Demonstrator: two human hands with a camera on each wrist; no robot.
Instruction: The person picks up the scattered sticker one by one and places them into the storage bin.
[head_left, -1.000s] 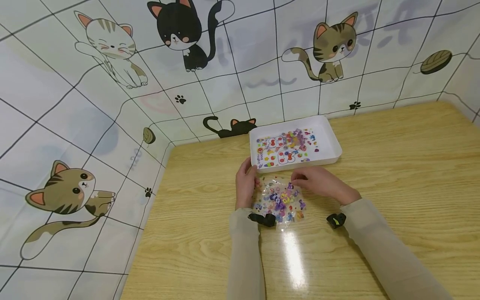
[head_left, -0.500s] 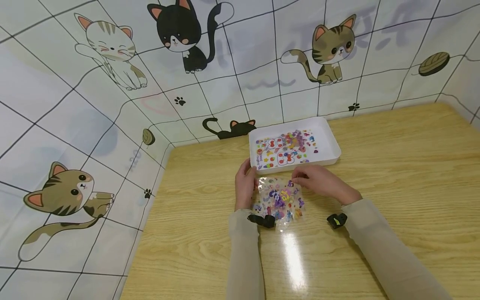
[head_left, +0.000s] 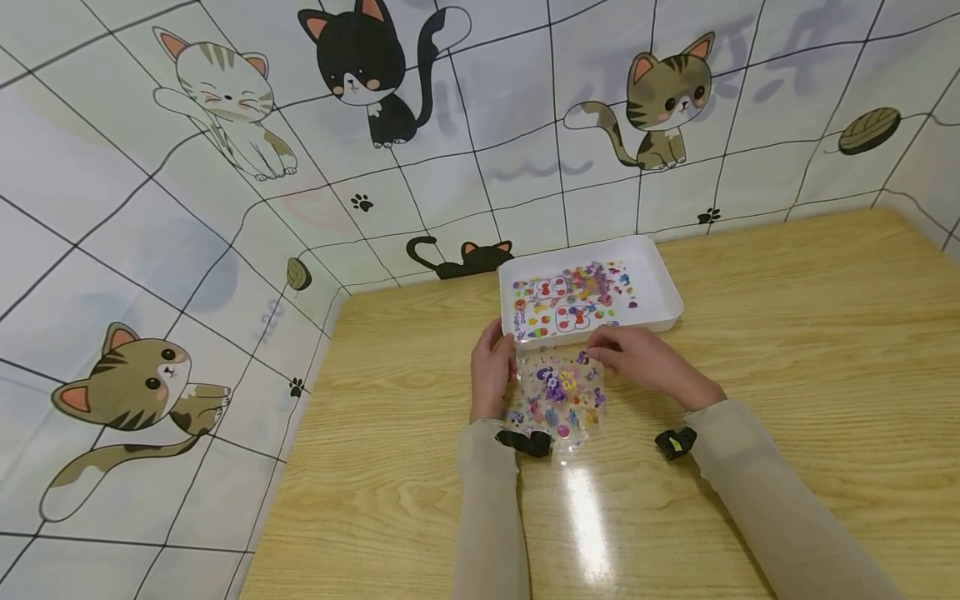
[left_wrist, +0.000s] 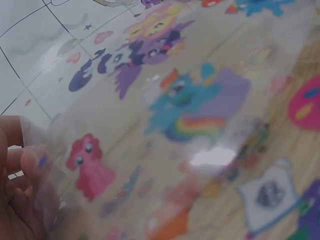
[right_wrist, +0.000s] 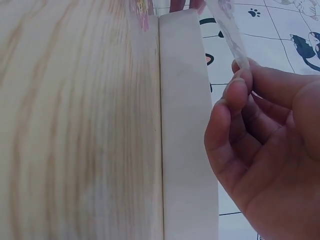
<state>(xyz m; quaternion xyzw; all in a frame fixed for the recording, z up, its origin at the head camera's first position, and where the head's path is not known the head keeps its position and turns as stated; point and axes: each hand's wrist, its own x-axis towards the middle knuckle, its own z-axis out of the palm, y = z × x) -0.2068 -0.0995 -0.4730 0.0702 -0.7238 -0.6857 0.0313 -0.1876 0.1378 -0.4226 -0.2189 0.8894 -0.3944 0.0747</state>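
A clear sticker sheet [head_left: 555, 383] with colourful cartoon ponies is stretched between my hands in front of the white tray. My right hand [head_left: 637, 358] pinches its far right corner; in the right wrist view, thumb and forefinger [right_wrist: 237, 90] meet on the film's edge. At the sheet's left edge, my left hand [head_left: 491, 375] holds it, close to the tray's near left corner. The left wrist view has the see-through sheet [left_wrist: 185, 105] raised and tilted, with the left fingers [left_wrist: 22, 200] partly behind it. A pink-printed piece of film [right_wrist: 142, 12] hangs low in the right wrist view.
The white tray [head_left: 667, 292] stands against the cat-print backdrop [head_left: 525, 183], holding several sticker sheets [head_left: 573, 296] with rabbit faces and small shapes. Around it spreads the wooden tabletop [head_left: 375, 467], with a bright light reflection near the forearms.
My right hand has shifted slightly up toward the tray with the pinched corner. The sheet has changed its angle, and its printed ponies look less cluttered now. My left hand stays almost still.
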